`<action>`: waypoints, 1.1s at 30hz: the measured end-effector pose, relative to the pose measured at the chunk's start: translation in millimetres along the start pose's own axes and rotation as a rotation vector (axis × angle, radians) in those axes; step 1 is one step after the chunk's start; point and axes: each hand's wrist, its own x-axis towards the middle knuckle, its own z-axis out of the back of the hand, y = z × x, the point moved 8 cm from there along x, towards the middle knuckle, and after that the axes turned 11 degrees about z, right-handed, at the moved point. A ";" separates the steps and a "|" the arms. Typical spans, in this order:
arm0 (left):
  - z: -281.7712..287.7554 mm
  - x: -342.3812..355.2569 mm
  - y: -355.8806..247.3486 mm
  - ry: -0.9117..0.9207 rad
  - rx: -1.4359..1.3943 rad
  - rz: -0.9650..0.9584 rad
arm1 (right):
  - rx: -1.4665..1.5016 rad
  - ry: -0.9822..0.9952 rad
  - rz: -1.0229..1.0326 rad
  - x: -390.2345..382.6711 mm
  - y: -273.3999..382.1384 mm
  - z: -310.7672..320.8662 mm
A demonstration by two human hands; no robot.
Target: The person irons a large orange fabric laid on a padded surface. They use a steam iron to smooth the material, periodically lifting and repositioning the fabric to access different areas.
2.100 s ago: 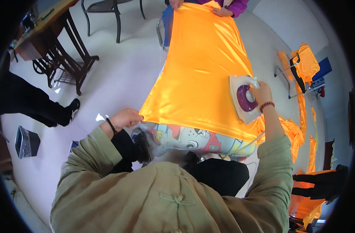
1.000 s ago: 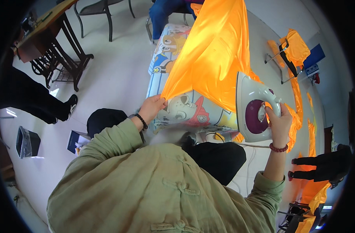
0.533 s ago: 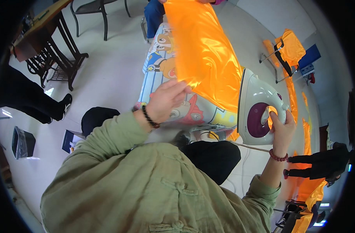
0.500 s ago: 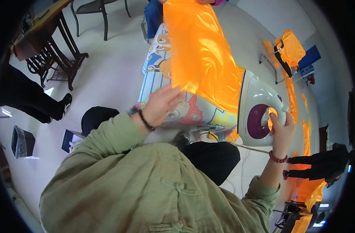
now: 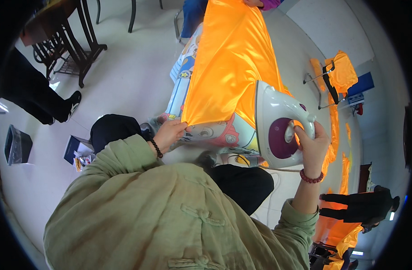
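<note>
A shiny orange satin cloth (image 5: 230, 58) lies over a board with a cartoon-print cover (image 5: 210, 131). My left hand (image 5: 169, 133) pinches the cloth's near left corner and draws it toward me. On the right, my right hand (image 5: 313, 146) is wrapped round the handle of a white and purple clothes iron (image 5: 265, 114). The iron sits at the cloth's right near part; whether its soleplate touches the cloth is hidden. At the far end, another person's hand (image 5: 253, 2) rests at the cloth's edge.
The iron's cord (image 5: 278, 169) runs left below it. A chair draped with orange cloth (image 5: 343, 72) stands at right, with orange cloth along the floor. At left are a bin (image 5: 18, 146), an open box (image 5: 75, 150), a standing person's legs (image 5: 39, 90) and an iron-legged table (image 5: 73, 40).
My left hand has closed on the cloth's corner and moved down and left, pulling it straighter. The iron has shifted left over the cloth.
</note>
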 end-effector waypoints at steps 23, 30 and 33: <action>19.7 16.1 17.9 -0.163 0.091 -0.088 | -0.220 0.731 0.605 8.7 88.9 -248.1; 20.1 13.5 15.8 -0.138 0.093 -0.096 | -0.433 0.693 0.587 67.7 78.7 -290.9; 22.9 13.1 16.7 -0.158 0.088 -0.080 | -0.433 0.671 0.528 115.6 70.4 -317.6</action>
